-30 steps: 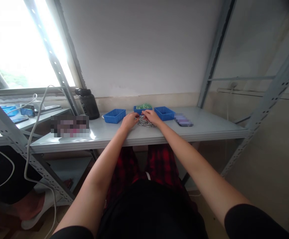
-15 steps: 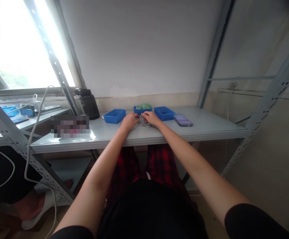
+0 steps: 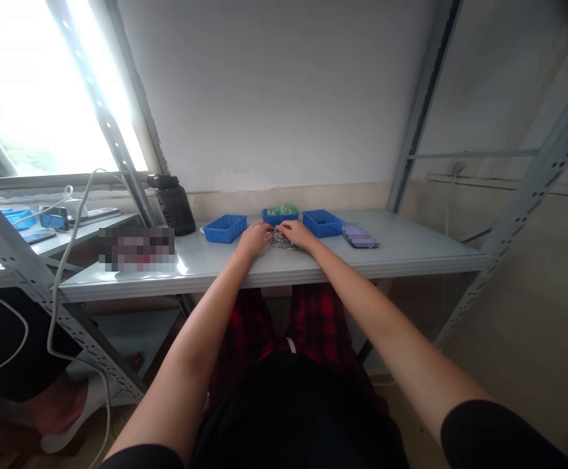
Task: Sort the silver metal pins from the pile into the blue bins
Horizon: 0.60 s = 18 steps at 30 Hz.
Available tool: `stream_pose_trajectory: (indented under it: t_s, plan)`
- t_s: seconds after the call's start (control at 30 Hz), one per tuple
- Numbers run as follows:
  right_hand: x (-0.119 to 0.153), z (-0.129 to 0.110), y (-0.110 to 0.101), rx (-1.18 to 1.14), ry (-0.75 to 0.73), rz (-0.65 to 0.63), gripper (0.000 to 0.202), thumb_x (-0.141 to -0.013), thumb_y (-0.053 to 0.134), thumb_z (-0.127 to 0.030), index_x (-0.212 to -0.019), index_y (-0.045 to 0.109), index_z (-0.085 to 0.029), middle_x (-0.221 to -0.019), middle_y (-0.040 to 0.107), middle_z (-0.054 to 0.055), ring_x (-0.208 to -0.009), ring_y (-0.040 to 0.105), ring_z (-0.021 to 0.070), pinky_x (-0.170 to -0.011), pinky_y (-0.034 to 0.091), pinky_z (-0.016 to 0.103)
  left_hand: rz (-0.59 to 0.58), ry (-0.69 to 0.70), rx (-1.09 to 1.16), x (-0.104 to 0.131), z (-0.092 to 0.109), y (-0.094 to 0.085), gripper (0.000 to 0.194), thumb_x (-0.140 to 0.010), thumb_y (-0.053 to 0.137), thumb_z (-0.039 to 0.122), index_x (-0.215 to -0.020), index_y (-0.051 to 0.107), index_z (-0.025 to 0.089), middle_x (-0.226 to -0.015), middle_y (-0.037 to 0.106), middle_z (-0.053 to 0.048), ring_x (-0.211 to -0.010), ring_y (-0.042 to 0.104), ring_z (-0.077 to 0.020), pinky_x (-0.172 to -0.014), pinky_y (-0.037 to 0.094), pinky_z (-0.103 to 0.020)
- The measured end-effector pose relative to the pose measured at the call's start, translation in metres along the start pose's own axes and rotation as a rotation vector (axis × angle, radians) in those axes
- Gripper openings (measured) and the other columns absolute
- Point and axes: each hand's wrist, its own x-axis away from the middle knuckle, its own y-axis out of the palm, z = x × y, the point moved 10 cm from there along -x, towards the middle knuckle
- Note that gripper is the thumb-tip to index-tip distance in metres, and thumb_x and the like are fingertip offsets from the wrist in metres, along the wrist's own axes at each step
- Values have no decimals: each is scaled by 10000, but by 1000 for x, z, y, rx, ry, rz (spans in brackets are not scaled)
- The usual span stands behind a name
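Slender metal pieces (image 3: 284, 242) lie heaped on the grey tabletop, long axes crossing every which way — left hand (image 3: 256, 238) and right hand (image 3: 296, 233) touch the heap, fingers curled; whether either grips a piece, I cannot tell.

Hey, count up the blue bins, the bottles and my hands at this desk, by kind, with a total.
Blue bins: 3
Black bottle: 1
Hands, left hand and right hand: 2
Total: 6
The metal pieces are too small to count.
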Motion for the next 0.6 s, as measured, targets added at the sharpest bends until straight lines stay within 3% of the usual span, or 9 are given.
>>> stream_pose_trajectory:
  t_s: [0.3, 0.47, 0.6]
  plan:
    - [1, -2, 0, 30, 1, -8, 317, -881, 465, -410, -709, 601, -182, -666, 643, 18, -633, 552, 141, -601, 364, 248, -5, 10, 2, -2, -1, 2, 265, -875, 501, 270, -1033, 699, 191, -1006, 674, -86, -935, 614, -217, -795, 459, -280]
    - [-1, 7, 3, 34, 28, -9, 233, -870, 483, -325, -938, 651, -180, -721, 668, 17, -663, 581, 144, -625, 386, 247, -4, 33, 28, -2, 1, 3, 274, -870, 487, 245, -1053, 685, 195, -1024, 694, -73, -915, 626, -206, -789, 458, -277]
    - [-4, 17, 8, 44, 44, -33, 280, -837, 476, -208, -1063, 639, -188, -757, 687, 18, -698, 603, 153, -636, 397, 248, 2, 41, 50, -1, 5, 0, 276, -858, 495, 240, -1054, 686, 199, -1029, 709, -66, -910, 637, -205, -789, 459, -277]
